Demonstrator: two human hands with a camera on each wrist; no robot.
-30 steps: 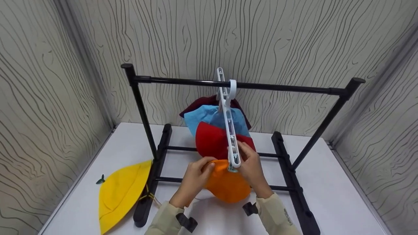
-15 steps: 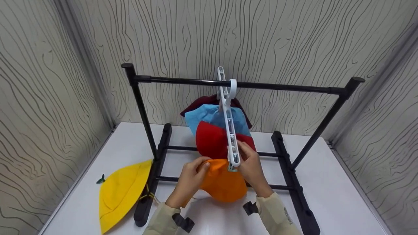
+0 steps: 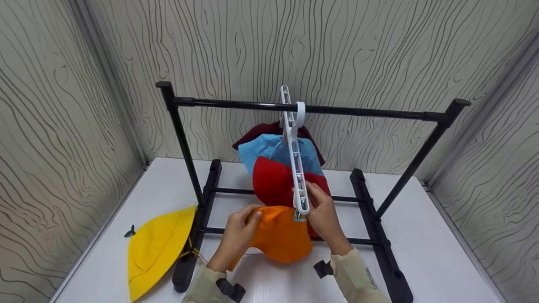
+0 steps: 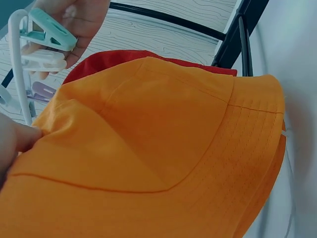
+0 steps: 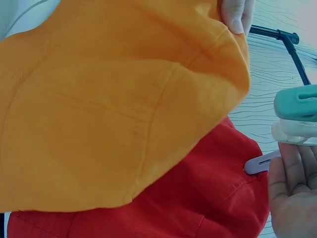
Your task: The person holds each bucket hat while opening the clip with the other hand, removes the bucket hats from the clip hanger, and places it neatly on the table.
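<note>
My left hand (image 3: 240,229) pinches the crown of an orange hat (image 3: 280,237) between thumb and fingers. The hat hangs just in front of a white clip hanger (image 3: 297,162). At the hanger's near end, the fingers of my right hand (image 3: 323,216) reach around it, beneath and behind a white clip (image 5: 294,130); the thumb is hidden in the right wrist view. A green clip (image 5: 297,104) sits above that one, apart from the orange fabric. Behind, a purple clip (image 5: 260,164) grips a red hat (image 5: 213,193).
The hanger hooks over a black rack's top bar (image 3: 236,104). Light blue (image 3: 263,149) and maroon (image 3: 252,135) hats hang farther back. A yellow hat (image 3: 158,248) lies on the white table (image 3: 438,248), against the rack's left foot (image 3: 185,269). Patterned panels surround the table.
My left hand has moved left with the orange hat, drawing its crown away from the hanger's near end. My right hand stays at the hanger.
</note>
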